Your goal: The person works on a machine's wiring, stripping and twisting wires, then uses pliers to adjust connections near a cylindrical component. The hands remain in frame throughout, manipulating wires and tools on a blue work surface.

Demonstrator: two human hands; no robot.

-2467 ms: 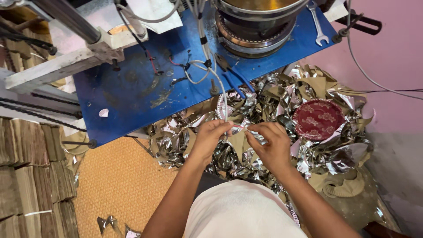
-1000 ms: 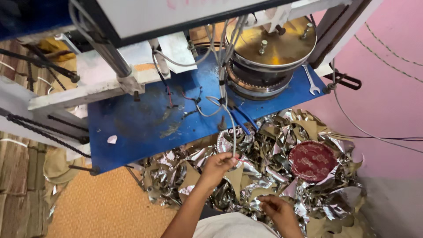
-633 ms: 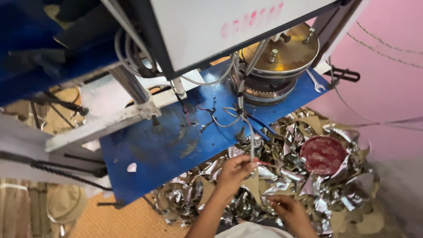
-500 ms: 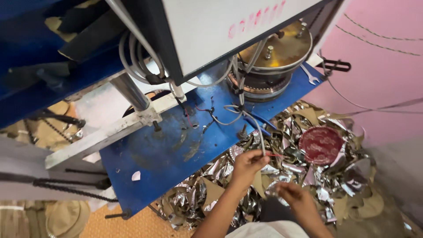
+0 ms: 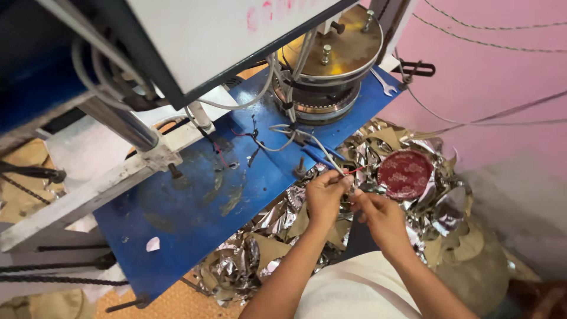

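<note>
Pinching thin red wire (image 5: 356, 170) — left hand (image 5: 325, 195), right hand (image 5: 381, 215).

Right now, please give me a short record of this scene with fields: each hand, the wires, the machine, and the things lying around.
left hand: pinches thin wires at their ends
right hand: beside the left hand, fingertips at the same wire ends
wires: white, red and blue, running from the round press to the hands
round press: brass-coloured top, standing on the blue table
blue table: worn, scratched paint
wrench: lies on the table's corner
silver foil scraps: heaped below the hands
red patterned plate: on the scraps
</note>
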